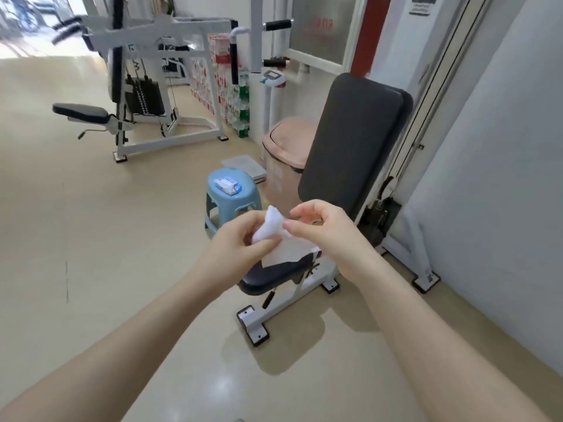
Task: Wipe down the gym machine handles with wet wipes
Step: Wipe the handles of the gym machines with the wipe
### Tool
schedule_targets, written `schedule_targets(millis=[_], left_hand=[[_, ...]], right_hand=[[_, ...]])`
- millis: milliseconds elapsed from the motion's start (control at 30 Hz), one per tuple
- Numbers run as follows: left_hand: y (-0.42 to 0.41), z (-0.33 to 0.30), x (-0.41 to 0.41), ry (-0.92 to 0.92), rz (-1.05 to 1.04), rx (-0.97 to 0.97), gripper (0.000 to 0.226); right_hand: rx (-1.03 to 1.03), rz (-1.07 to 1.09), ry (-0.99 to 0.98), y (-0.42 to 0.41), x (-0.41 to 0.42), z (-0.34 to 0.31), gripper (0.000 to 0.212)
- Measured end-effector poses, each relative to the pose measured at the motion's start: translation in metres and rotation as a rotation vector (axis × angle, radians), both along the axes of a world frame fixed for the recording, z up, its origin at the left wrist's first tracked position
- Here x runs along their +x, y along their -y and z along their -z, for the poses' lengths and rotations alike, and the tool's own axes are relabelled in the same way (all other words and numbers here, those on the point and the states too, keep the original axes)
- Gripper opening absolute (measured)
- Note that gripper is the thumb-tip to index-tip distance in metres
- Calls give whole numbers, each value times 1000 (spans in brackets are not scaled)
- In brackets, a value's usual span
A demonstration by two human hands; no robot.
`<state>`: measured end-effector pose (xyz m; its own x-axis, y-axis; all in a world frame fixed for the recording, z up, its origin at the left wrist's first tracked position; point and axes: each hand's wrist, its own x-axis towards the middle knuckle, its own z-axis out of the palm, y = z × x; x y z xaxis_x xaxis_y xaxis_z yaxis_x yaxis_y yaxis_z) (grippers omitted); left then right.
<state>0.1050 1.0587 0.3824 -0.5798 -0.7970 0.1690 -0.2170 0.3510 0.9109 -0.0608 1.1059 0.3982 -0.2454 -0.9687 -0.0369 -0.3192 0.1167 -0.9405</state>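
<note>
A white wet wipe (275, 236) hangs between both hands in front of me, part bunched, part spread downward. My left hand (234, 248) grips its bunched end with curled fingers and thumb. My right hand (323, 233) pinches the other edge between thumb and forefinger. Below the hands is the black padded seat (274, 274) of a white-framed gym machine, with its tall black back pad (353, 138) behind. A pack of wipes (228, 185) lies on a light blue plastic stool (233, 196) just left of the machine.
A pink swing-lid bin (285, 147) stands behind the stool beside a white scale post. A white weight machine (146, 86) with a black seat fills the far left. Stacked bottle crates (225, 89) line the back. A grey wall (502, 162) runs along the right; beige floor lies to the left.
</note>
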Motion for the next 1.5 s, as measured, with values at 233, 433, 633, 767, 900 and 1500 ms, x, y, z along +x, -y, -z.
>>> schedule_targets(millis=[233, 433, 633, 767, 900, 1500], left_hand=[[179, 21, 114, -251, -59, 359, 14], [371, 22, 213, -572, -88, 674, 22], [537, 15, 310, -713, -55, 729, 27], [645, 19, 378, -504, 3, 735, 23], [762, 10, 453, -233, 176, 592, 40], [1265, 38, 605, -2, 293, 842, 54]], right_hand=[[43, -355, 112, 176, 96, 27, 44], [7, -183, 222, 366, 194, 19, 10], [85, -180, 135, 525, 290, 6, 11], [175, -208, -15, 626, 354, 14, 30], [190, -331, 3, 729, 427, 23, 37], [-70, -43, 336, 1231, 605, 34, 20]])
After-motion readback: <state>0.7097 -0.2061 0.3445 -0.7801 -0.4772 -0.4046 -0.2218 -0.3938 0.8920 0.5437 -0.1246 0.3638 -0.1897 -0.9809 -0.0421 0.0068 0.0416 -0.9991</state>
